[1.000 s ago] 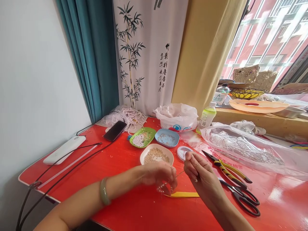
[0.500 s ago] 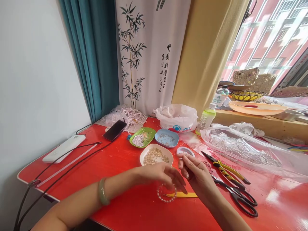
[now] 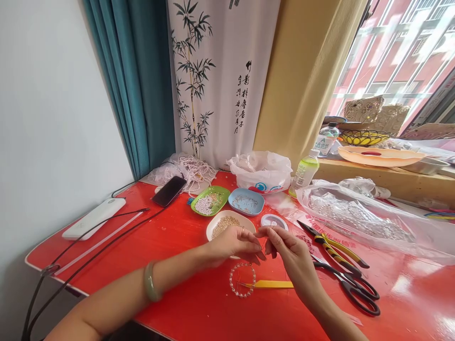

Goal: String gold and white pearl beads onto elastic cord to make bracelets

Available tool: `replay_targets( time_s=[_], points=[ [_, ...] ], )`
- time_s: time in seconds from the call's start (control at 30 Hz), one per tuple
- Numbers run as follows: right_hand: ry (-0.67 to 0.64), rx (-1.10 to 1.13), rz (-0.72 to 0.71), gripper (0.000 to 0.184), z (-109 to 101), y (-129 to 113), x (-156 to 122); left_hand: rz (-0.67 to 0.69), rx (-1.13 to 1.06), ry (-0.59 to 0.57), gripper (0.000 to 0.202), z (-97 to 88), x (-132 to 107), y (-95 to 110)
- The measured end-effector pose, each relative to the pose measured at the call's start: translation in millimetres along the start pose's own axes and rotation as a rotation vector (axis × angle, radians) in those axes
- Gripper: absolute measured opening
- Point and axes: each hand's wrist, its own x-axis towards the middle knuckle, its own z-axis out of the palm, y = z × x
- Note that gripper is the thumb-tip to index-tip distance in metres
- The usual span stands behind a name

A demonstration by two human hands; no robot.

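My left hand (image 3: 236, 244) is over the front of the cream bead dish, its fingers curled together close to my right fingertips. My right hand (image 3: 289, 248) pinches with thumb and forefinger. Whatever lies in either pinch is too fine to make out. Just below the hands is a ring of clear and pale beads, a beaded bracelet (image 3: 232, 283), with fine thread-like lines at it; I cannot tell whether it hangs or rests on the table. Behind it lie yellow tweezers (image 3: 273, 284), their thin tip showing through the ring.
Around the hands are a cream dish (image 3: 209, 230) of gold beads, a green dish (image 3: 224, 193), a blue dish (image 3: 261, 202) and a white spool (image 3: 274, 220). Pliers (image 3: 341, 251) and black-handled scissors (image 3: 359, 293) lie right. A plastic bag (image 3: 362, 222), bottle (image 3: 306, 171) and phone (image 3: 169, 191) sit farther back.
My left hand has moved up, and its spread fingers have drawn together beside my right fingertips. The bracelet has shifted slightly left and up.
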Motion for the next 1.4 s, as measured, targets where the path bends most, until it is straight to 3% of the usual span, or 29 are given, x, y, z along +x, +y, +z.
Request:
replay_targets(
  time_s=[0.13,0.3,0.57,0.83,1.0,1.2,1.4],
  points=[
    [-0.023,-0.142,-0.090,0.035,0,7,2,0.002,-0.014,0.063,0.028,-0.5,1,0],
    [-0.053,-0.375,-0.204,0.030,1,14,4,-0.013,-0.017,0.095,0.029,-1.1,1,-1],
    [-0.093,-0.506,-0.227,0.032,3,17,3,0.011,0.030,0.091,0.033,-3.9,4,-7],
    [-0.177,-0.704,-0.107,0.036,-3,24,9,0.112,0.074,0.224,0.026,-6.6,7,-9],
    [-0.317,-0.892,-0.017,0.033,-13,32,14,0.136,0.057,0.279,0.021,-11.8,9,-6],
    [-0.204,-1.239,-0.021,0.029,-25,43,21,0.132,0.010,0.268,0.020,-20.9,8,2],
    [-0.242,-1.256,-0.048,0.027,-24,49,24,0.075,-0.011,0.258,0.018,-36.6,5,10]
  ],
)
